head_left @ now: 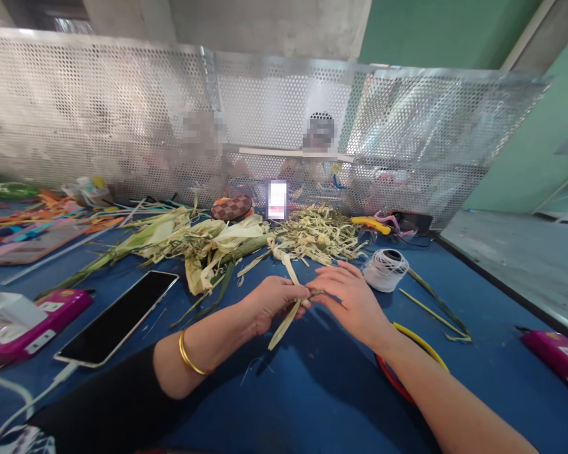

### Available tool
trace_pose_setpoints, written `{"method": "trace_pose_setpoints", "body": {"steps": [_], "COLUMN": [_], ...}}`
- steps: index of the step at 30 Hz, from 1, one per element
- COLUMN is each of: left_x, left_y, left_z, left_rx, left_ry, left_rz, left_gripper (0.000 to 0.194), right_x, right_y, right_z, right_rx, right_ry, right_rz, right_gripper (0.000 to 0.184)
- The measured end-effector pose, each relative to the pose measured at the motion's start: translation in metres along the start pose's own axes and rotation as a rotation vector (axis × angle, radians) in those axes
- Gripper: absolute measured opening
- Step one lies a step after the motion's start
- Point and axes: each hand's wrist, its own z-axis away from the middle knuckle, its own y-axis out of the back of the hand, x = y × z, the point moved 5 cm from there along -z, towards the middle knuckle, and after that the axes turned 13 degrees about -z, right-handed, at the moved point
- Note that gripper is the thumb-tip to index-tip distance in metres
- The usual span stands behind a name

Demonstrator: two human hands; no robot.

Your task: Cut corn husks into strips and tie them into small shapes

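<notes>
Husk strip (284, 329), knotted or folded, is located at the centre of the frame, above the desk (312, 410). The left hand (275, 301) is closed on it, thumb against fingers. The right hand (350, 299) meets it at a short end, fingers extended; whether they grip cannot be told. Probable faults: a dry strip may split if pulled hard across the fold; the fold may loosen if the left thumb relaxes. Above lie husk leaves (239, 236) and a shredded heap (319, 236); the upper tail could snag there. At right, the thread spool (383, 277) could roll if knocked.
</notes>
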Motion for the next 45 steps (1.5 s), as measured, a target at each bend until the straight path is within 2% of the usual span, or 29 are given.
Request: {"method": "trace_pose_setpoints", "body": {"steps": [3, 9, 13, 15, 20, 24, 28, 31, 33, 36, 37, 39, 43, 45], "left_x": [-0.003, -0.005, -0.005, -0.004, -0.001, 0.000, 0.000, 0.002, 0.004, 0.005, 0.005, 0.006, 0.010, 0.014], "left_y": [-0.002, 0.000, -0.001, -0.001, 0.000, 0.000, 0.002, 0.006, 0.011, 0.017, 0.019, 0.021, 0.022, 0.024], "left_z": [-0.001, 0.000, 0.000, 0.000, 0.000, -0.001, 0.000, -0.001, -0.003, -0.007, -0.009, -0.012, -0.019, -0.023], "left_rx": [-0.029, -0.050, -0.084, -0.058, 0.101, 0.126, 0.148, 0.159, 0.178, 0.198, 0.204, 0.220, 0.261, 0.282], "left_ry": [0.029, 0.104, 0.096, 0.071, -0.020, -0.044, -0.044, -0.069, -0.077, -0.061, -0.054, -0.043, -0.037, -0.035], "left_rz": [0.035, 0.109, 0.103, 0.069, -0.007, 0.003, 0.008, 0.028, 0.048, 0.060, 0.062, 0.069, 0.086, 0.092], "left_gripper": [0.009, 0.015, 0.015, 0.013, 0.010, 0.015, 0.014, 0.013, 0.013, 0.012, 0.011, 0.010, 0.009, 0.009], "right_x": [0.003, 0.006, 0.005, 0.003, 0.000, 0.002, 0.002, 0.005, 0.014, 0.028, 0.030, 0.030, 0.036, 0.043], "right_y": [-0.003, 0.002, 0.001, -0.001, -0.007, -0.011, -0.004, 0.020, 0.041, 0.054, 0.054, 0.052, 0.046, 0.049], "right_z": [0.001, 0.001, 0.001, 0.002, 0.005, 0.006, 0.001, 0.016, 0.043, 0.097, 0.112, 0.126, 0.125, 0.122], "right_rx": [-0.018, 0.042, 0.052, 0.052, 0.132, 0.196, 0.120, 0.067, 0.021, -0.200, -0.263, -0.295, -0.313, -0.275], "right_ry": [-0.039, -0.063, -0.053, -0.037, -0.041, -0.071, -0.079, -0.201, -0.435, -0.754, -0.796, -0.796, -0.829, -0.868], "right_rz": [-0.008, 0.005, 0.053, 0.086, 0.156, 0.134, 0.125, 0.261, 0.416, 0.472, 0.459, 0.447, 0.485, 0.423], "right_gripper": [0.011, 0.013, 0.015, 0.017, 0.019, 0.018, 0.017, 0.032, 0.034, 0.030, 0.033, 0.048, 0.064, 0.068]}}
